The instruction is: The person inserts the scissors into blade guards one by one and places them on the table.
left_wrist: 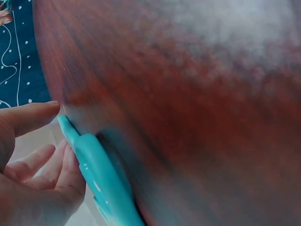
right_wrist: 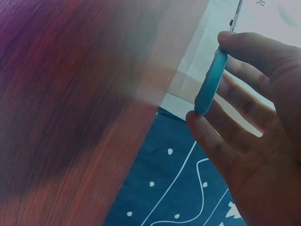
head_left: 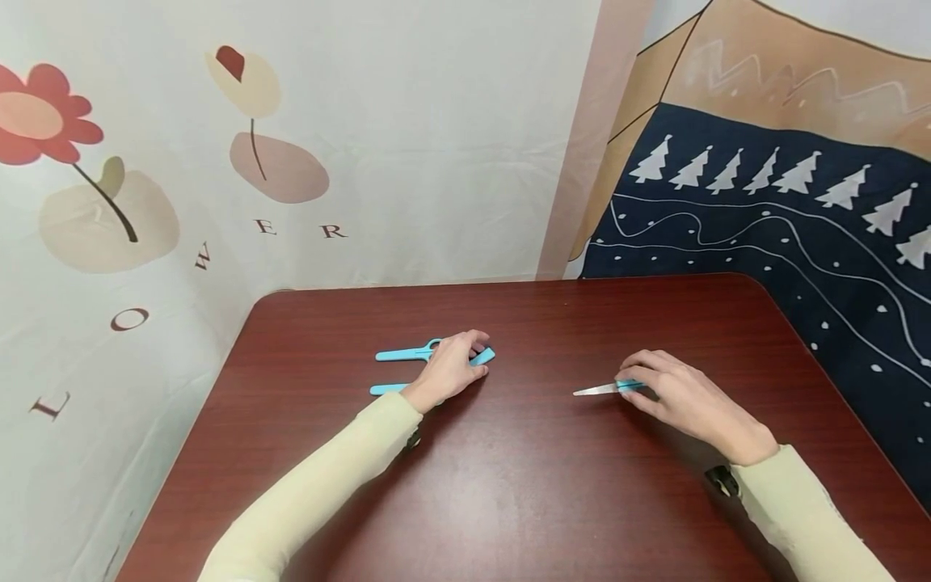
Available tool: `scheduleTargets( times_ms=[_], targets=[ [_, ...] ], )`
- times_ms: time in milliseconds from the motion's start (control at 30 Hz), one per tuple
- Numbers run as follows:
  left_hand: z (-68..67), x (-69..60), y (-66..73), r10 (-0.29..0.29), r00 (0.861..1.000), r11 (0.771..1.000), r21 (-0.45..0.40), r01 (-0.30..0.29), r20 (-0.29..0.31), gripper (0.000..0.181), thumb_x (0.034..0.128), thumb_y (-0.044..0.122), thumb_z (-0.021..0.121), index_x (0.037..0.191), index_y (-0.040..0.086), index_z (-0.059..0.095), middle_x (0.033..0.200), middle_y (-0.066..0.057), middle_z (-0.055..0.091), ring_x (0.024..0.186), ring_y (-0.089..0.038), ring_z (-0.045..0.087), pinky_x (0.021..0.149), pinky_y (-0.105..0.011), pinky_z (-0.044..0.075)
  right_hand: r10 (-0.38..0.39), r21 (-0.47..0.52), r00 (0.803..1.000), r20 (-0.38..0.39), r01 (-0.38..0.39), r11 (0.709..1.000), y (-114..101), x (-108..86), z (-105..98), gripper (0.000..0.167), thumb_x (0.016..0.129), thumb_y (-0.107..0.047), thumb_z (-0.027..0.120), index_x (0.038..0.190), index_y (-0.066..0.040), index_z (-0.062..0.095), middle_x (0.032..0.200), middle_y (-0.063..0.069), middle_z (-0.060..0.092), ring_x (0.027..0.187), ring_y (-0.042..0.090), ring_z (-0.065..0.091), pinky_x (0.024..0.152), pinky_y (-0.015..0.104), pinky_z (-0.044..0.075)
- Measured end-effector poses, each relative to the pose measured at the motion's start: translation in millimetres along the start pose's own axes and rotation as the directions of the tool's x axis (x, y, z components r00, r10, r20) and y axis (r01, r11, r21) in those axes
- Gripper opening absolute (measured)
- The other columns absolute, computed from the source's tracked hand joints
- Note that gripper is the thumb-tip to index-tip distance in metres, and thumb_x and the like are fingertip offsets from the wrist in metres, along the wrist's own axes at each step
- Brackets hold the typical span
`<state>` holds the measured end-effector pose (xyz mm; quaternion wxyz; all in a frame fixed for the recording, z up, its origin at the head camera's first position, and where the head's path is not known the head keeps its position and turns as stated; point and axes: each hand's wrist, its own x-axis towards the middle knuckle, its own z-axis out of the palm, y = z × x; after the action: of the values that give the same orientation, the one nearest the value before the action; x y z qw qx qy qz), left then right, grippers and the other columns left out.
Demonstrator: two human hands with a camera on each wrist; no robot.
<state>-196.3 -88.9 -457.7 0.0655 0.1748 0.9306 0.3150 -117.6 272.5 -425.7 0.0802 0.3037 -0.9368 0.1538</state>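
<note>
Above the table, my right hand [head_left: 672, 396] holds small scissors by their light-blue handle [right_wrist: 211, 82]. Their bare metal blade [head_left: 598, 390] points left. The right wrist view shows thumb and fingertips on the handle's edges. My left hand [head_left: 444, 370] is at the table's left-centre, thumb and fingers spread around a flat light-blue strip [head_left: 483, 356]. In the left wrist view, the thumb tip is just apart from that strip's tip [left_wrist: 67, 126]. Blue scissors [head_left: 403, 354] lie beyond this hand. Another blue piece [head_left: 388, 390] lies partly hidden under the wrist.
The dark red-brown table [head_left: 502, 501] has rounded far corners. A pale cloth with flower prints [head_left: 436, 121] hangs behind it and on the left. On the right is a navy cloth with white trees [head_left: 764, 226].
</note>
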Motion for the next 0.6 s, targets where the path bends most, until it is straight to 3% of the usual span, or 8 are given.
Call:
scheduleTargets(
  times_ms=[333,600],
  targets=[
    [-1.1,-0.1,-1.4,0.048,0.995,0.998,-0.036,-0.045,0.083,0.044,0.0876,0.012,0.084,0.129,0.009,0.069,0.116,-0.002,0.071,0.105,-0.019,0.066,0.090,-0.034,0.054,-0.018,0.001,1.000,-0.020,0.018,1.000,2.1,0.0,-0.7,0.015,0.089,-0.013,0.082,0.103,-0.017,0.077,0.111,-0.002,0.066,0.101,0.017,0.061,0.081,0.042,0.056],
    [-0.8,-0.8,-2.4,0.082,0.989,0.996,-0.031,-0.079,0.127,0.032,0.0845,0.013,0.087,0.115,0.010,0.076,0.101,0.001,0.070,0.095,-0.015,0.065,0.085,-0.030,0.053,-0.017,-0.002,1.000,-0.023,0.017,1.000,2.0,0.5,-0.4,0.016,0.088,-0.012,0.083,0.102,-0.017,0.077,0.110,-0.002,0.066,0.100,0.017,0.061,0.081,0.042,0.056]
  ],
)
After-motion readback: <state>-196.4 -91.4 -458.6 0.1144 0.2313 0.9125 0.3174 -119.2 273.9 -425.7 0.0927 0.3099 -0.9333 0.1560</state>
